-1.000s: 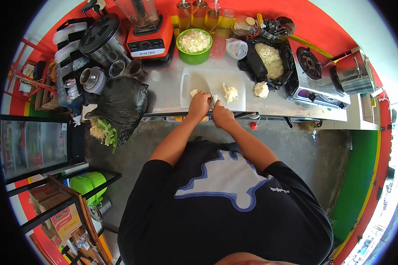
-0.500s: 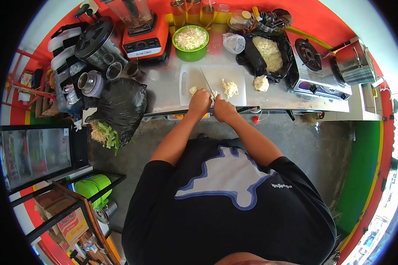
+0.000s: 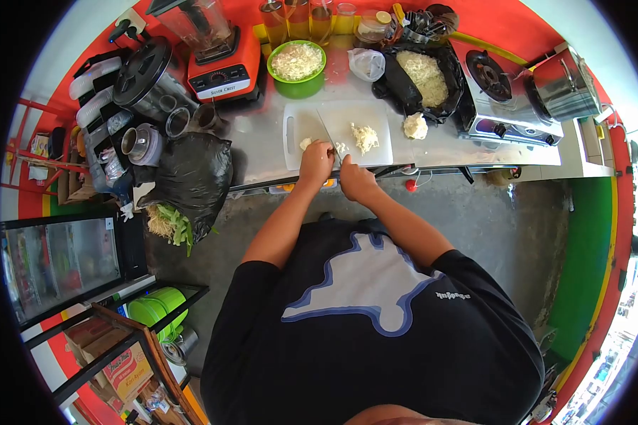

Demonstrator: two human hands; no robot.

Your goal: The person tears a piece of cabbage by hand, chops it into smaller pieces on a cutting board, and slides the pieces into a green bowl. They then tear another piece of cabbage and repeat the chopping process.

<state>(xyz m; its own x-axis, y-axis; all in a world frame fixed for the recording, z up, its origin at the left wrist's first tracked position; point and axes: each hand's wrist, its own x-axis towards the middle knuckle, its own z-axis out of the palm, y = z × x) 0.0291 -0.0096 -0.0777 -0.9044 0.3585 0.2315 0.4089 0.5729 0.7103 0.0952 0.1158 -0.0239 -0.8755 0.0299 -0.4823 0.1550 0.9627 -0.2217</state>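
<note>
A white cutting board (image 3: 298, 127) lies on the steel counter. My left hand (image 3: 316, 161) presses a pale cabbage piece (image 3: 306, 144) onto the board. My right hand (image 3: 356, 181) grips the handle of a knife (image 3: 331, 137) whose blade stands just right of my left fingers. A small heap of shredded cabbage (image 3: 364, 136) sits on the board's right half. Another pale cabbage chunk (image 3: 415, 126) rests on the counter to the right of the board.
A green bowl of shreds (image 3: 298, 65), an orange blender (image 3: 213, 49) and bottles stand behind the board. A black bag of shreds (image 3: 422, 74) and a gas stove (image 3: 500, 99) are at right. Another black bag (image 3: 191, 177) hangs at left, above a fridge (image 3: 64, 262).
The knife blade has shifted a little along the cabbage piece between cuts. Both hands stay at the board's near edge. The view has drifted slightly.
</note>
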